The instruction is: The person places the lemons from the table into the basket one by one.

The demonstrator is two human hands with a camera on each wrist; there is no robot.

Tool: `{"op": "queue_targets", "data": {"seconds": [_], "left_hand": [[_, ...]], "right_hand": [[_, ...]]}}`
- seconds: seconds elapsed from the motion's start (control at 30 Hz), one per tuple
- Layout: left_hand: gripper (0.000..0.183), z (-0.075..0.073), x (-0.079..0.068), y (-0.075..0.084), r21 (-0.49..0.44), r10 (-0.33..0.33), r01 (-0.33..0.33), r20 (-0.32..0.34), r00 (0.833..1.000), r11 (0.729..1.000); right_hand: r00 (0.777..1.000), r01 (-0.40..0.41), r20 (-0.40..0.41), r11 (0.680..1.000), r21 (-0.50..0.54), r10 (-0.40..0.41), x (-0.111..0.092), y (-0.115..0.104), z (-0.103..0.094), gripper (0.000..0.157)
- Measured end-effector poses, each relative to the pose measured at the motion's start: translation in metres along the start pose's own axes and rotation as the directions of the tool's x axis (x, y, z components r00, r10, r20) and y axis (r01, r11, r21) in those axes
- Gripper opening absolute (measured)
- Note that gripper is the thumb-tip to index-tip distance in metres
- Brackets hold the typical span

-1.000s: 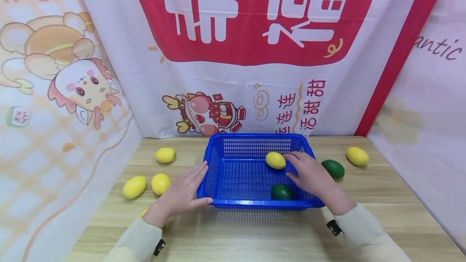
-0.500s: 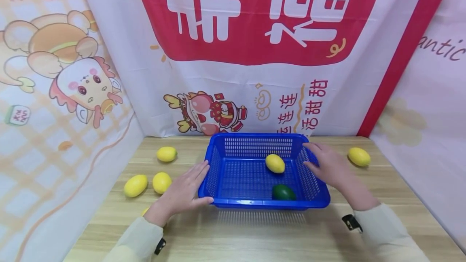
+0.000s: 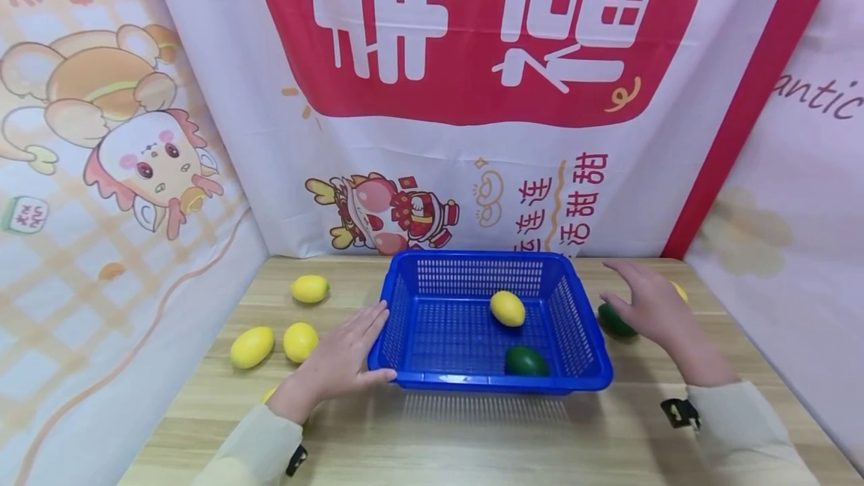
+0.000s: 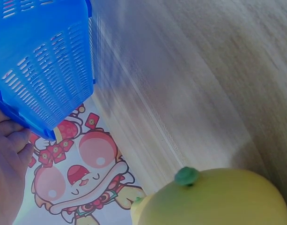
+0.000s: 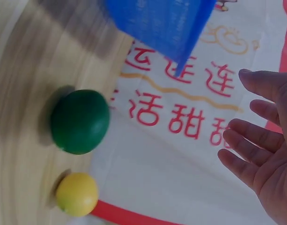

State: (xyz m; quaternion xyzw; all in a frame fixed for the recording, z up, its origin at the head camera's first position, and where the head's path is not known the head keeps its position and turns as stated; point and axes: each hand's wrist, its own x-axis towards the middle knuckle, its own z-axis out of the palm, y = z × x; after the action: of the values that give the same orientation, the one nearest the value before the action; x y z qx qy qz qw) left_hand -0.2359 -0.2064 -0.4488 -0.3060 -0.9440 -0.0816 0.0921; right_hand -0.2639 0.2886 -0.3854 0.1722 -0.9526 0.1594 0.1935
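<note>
A blue slotted plastic basket point(image 3: 472, 380) stands on the table, with a lemon point(image 3: 508, 309) and a dark green oval fruit point(image 3: 526, 361) inside. My left hand point(image 3: 344, 347) rests on its left rim, fingers laid along the edge and thumb at the front corner. Right of the basket, my right hand point(image 3: 653, 310) hovers with nothing in it, fingers spread in the right wrist view. Below and beside that hand lies another dark green oval fruit point(image 5: 80, 122). A lemon point(image 5: 77, 194) lies near it, mostly hidden behind the hand in the head view.
Left of the basket lie more lemons: one at the back point(image 3: 310, 289), one at the far left point(image 3: 253, 347) and one near my left hand point(image 3: 300, 342). Another point(image 3: 268, 394) is mostly hidden by my left wrist. A printed cloth point(image 3: 472, 193) hangs behind the wooden table.
My right hand has left the lemon in the basket, passed over the right rim and moved out above the green fruit. That lemon has rolled slightly. The left hand stays on the rim.
</note>
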Motion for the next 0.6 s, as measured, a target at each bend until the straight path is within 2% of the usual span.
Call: {"op": "queue_targets", "data": {"seconds": [0.33,0.5,0.6], "left_hand": [[0.096,0.002,0.001,-0.001,-0.004,0.005,-0.005,-0.012,1.0,1.0],[0.097,0.004,-0.001,-0.001,0.001,0.009,-0.009,-0.013,1.0,1.0],[0.096,0.003,-0.001,-0.001,0.009,0.016,-0.016,-0.028,0.999,1.0]], "right_hand": [[0.993,-0.085,0.088,0.996,0.025,0.082,-0.003,0.027,0.012,0.054],[0.975,-0.144,0.174,0.989,0.034,0.136,-0.003,0.041,0.024,0.055],[0.974,-0.147,0.177,0.989,0.03,0.14,-0.001,0.048,0.033,0.055]]}}
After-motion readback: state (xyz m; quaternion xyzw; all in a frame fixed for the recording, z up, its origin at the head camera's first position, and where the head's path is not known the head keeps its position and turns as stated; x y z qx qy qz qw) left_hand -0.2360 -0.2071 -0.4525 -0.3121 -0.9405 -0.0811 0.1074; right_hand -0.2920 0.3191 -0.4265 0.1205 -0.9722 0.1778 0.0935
